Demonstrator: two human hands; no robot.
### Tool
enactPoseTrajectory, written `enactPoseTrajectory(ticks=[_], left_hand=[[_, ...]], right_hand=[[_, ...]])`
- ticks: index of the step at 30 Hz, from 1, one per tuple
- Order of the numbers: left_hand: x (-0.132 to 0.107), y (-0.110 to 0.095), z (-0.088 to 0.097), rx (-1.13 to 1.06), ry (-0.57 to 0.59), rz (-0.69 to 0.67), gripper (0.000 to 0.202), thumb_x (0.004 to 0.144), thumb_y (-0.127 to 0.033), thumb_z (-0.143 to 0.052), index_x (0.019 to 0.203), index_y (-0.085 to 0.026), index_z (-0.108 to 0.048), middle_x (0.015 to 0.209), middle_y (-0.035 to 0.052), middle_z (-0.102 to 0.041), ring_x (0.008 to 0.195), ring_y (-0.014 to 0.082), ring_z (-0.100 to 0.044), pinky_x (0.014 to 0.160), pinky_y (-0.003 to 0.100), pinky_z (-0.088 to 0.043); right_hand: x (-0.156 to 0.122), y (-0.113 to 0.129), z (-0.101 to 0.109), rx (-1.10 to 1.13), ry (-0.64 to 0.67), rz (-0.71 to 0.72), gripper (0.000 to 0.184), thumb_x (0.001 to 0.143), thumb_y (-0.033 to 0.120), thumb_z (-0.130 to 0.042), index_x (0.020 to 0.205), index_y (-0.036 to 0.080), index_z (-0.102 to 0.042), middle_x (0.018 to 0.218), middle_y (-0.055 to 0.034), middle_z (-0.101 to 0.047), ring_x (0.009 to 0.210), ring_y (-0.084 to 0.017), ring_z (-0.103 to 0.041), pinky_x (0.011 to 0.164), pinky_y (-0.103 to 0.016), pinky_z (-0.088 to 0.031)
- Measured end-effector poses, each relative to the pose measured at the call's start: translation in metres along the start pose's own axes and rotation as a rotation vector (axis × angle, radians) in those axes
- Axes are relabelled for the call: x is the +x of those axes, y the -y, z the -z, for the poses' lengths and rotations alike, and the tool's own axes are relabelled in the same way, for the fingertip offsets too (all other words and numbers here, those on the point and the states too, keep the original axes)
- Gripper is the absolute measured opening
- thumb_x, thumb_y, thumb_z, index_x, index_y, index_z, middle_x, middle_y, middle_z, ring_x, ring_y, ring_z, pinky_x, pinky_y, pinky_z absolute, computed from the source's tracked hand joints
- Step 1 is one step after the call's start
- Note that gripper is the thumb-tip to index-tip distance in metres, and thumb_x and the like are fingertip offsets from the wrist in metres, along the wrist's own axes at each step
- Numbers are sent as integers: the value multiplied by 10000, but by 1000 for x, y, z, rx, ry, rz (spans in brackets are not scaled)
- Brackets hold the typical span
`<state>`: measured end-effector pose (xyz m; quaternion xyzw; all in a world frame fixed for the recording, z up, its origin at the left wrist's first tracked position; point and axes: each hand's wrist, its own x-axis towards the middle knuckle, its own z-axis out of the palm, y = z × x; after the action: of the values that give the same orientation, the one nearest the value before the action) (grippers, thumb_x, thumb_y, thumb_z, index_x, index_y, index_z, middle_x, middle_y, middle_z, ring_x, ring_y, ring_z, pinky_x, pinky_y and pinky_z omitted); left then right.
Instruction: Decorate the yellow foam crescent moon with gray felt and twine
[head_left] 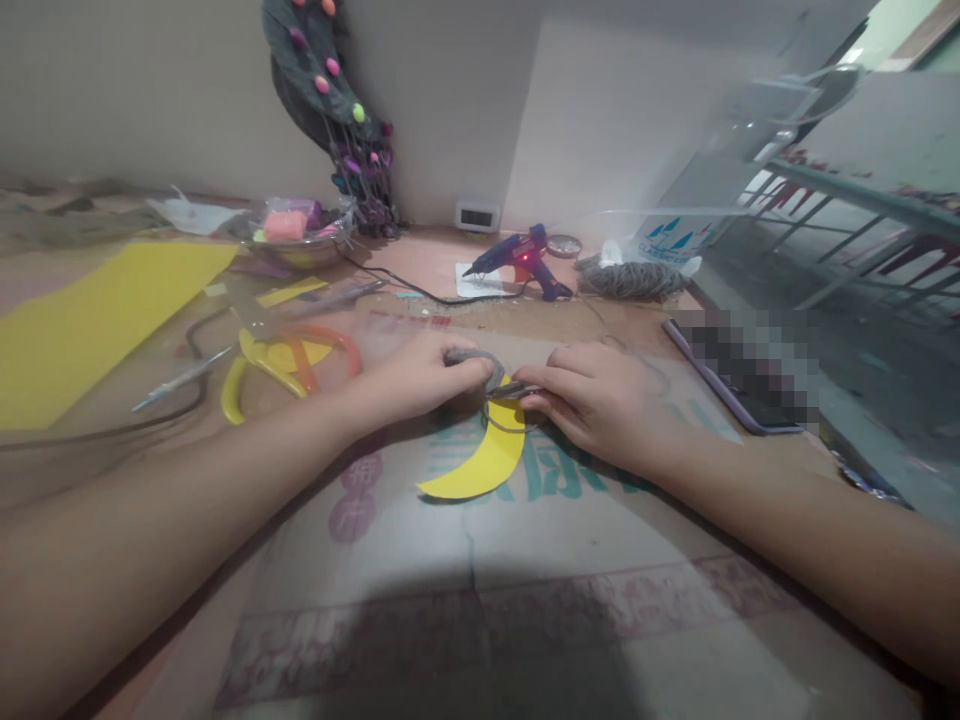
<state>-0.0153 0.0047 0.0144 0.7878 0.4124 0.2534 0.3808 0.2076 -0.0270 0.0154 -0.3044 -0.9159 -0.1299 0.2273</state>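
Note:
A yellow crescent-shaped cutout (484, 462) lies on the printed cardboard sheet (570, 560) in front of me. Its upper tip is wrapped in grey twine (480, 358). My left hand (420, 378) is closed around the twine-wrapped end from the left. My right hand (592, 395) pinches the twine against the crescent's tip from the right, fingers pressed together. A thin loop of twine trails over the crescent's top.
A purple glue gun (521, 262) with a red light stands on white paper at the back. A bundle of twine (630, 280) lies to its right. Yellow scissors (259, 372), an orange ring, a yellow sheet (82, 320) and a bowl (300, 235) sit left. A phone (739, 385) lies right.

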Motion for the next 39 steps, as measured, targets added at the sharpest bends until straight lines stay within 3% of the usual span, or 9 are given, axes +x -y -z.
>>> enactPoseTrajectory(ticks=[39], left_hand=[[0, -1, 0, 16, 23, 10, 244, 787, -268, -470, 566, -170, -502, 563, -19, -520, 575, 119, -459, 528, 247, -309]], right_hand=[[0, 0, 0, -23, 38, -15, 262, 949, 305, -509, 1028, 153, -707, 707, -43, -605, 641, -155, -491, 596, -288, -305]])
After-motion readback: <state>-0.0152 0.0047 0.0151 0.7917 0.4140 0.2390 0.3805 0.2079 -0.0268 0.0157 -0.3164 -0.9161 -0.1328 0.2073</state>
